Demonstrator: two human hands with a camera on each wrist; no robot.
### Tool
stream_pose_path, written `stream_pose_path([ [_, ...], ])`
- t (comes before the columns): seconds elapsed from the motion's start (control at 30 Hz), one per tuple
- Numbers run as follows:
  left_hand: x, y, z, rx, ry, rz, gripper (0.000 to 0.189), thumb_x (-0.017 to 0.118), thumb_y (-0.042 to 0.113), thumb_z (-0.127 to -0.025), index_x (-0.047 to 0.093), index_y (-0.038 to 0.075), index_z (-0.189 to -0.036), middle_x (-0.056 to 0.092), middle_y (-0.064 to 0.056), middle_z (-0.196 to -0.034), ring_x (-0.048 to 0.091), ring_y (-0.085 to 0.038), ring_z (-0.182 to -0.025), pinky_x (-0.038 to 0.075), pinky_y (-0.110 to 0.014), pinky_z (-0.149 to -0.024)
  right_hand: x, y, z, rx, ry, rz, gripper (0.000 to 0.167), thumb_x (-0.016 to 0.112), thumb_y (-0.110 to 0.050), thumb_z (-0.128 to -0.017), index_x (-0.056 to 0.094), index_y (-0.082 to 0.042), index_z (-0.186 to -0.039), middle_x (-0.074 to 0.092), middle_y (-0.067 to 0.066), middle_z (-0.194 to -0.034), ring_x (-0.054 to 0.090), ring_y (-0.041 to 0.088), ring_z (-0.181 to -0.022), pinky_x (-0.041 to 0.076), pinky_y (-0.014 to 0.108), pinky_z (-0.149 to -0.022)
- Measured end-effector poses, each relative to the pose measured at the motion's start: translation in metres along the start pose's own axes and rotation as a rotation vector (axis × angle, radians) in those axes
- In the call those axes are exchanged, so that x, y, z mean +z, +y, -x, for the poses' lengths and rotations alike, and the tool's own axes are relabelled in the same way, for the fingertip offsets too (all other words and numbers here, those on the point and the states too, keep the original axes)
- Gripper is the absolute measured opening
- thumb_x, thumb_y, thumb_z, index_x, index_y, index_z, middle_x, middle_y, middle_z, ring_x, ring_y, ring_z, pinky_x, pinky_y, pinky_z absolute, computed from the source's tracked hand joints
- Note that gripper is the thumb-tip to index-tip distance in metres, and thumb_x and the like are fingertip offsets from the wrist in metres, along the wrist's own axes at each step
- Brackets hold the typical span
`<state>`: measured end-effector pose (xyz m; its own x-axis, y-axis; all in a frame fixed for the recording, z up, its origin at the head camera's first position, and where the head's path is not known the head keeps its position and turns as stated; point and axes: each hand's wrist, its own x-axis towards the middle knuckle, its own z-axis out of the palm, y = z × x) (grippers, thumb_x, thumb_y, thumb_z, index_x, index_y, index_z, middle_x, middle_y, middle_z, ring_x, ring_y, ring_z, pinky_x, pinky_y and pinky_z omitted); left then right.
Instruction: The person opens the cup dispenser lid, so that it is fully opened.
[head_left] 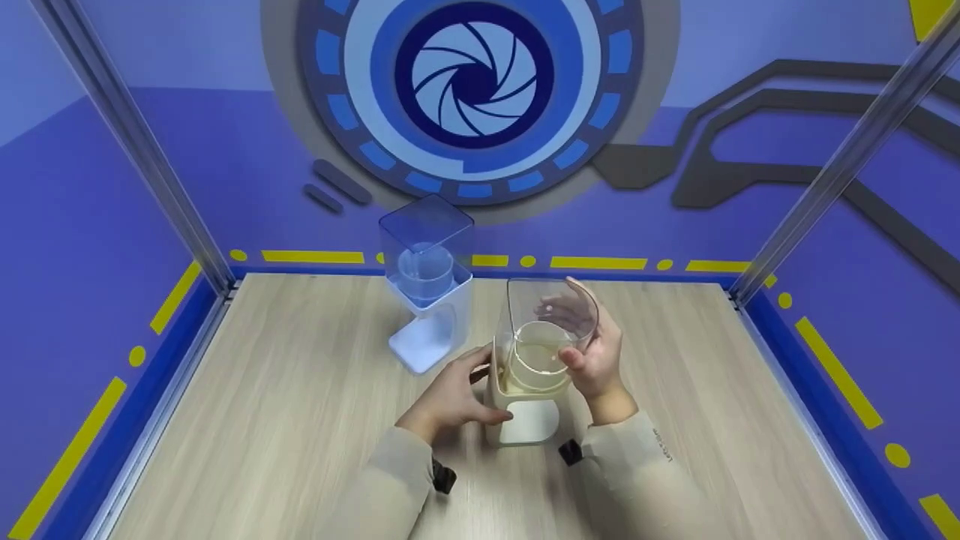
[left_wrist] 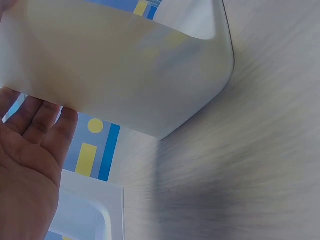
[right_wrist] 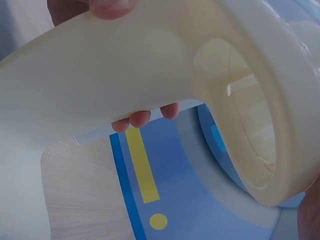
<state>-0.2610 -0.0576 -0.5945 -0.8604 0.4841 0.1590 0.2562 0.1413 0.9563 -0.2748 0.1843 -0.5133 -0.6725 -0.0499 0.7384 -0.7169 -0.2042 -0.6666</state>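
A cream dispenser stand (head_left: 529,421) with a clear, smoky tank (head_left: 520,309) on top is between my hands near the middle of the table. My left hand (head_left: 454,394) grips the stand's left side, its thumb in front. In the left wrist view, that hand's fingers (left_wrist: 59,131) reach behind the cream body (left_wrist: 125,75). The right hand (head_left: 602,364) holds the tank from the right, thumb nearest me, other fingers visible through its wall. A round opening (right_wrist: 250,120) shows in the stand in the right wrist view. Whether the foot touches the table cannot be told.
Behind and to the left stands a similar pale blue dispenser (head_left: 424,351) with a bluish clear tank (head_left: 431,221). The wood-grain table (head_left: 300,405) is bounded by blue panels (head_left: 202,172) and metal posts (head_left: 142,142).
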Motion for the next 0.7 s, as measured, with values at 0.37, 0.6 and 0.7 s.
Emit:
stream_pose_path([
  [0.37, 0.0007, 0.0014, 0.0011, -0.012, 0.001, 0.011, 0.118, 0.105, 0.009, -0.069, 0.047, 0.016, -0.173, 0.055, -0.007, -0.171, 0.05, -0.034, -0.163, 0.045, -0.046, -0.137, -0.0002, -0.0006, -0.0027, 0.01, -0.005, -0.033, 0.11, 0.092, -0.07, -0.085, 0.055, 0.004, -0.159, 0.081, 0.02, -0.128, 0.084, 0.025, -0.112, 0.072, 0.038, -0.1],
  [0.6, 0.0003, 0.0025, 0.0016, -0.015, 0.003, 0.006, 0.117, 0.105, 0.008, -0.069, 0.048, 0.016, -0.172, 0.056, -0.006, -0.17, 0.051, -0.034, -0.163, 0.046, -0.045, -0.136, 0.0018, -0.0026, -0.0044, -0.003, -0.007, -0.022, 0.108, 0.092, -0.069, -0.085, 0.057, 0.002, -0.159, 0.082, 0.015, -0.129, 0.084, 0.025, -0.112, 0.072, 0.039, -0.1],
  [0.7, 0.0008, 0.0015, 0.0015, -0.009, 0.002, 0.009, 0.117, 0.105, 0.008, -0.069, 0.049, 0.015, -0.171, 0.057, -0.007, -0.17, 0.051, -0.033, -0.163, 0.045, -0.045, -0.137, 0.0018, -0.003, -0.0056, 0.005, -0.009, -0.022, 0.105, 0.092, -0.069, -0.086, 0.058, -0.002, -0.159, 0.082, 0.015, -0.129, 0.084, 0.025, -0.112, 0.073, 0.04, -0.099],
])
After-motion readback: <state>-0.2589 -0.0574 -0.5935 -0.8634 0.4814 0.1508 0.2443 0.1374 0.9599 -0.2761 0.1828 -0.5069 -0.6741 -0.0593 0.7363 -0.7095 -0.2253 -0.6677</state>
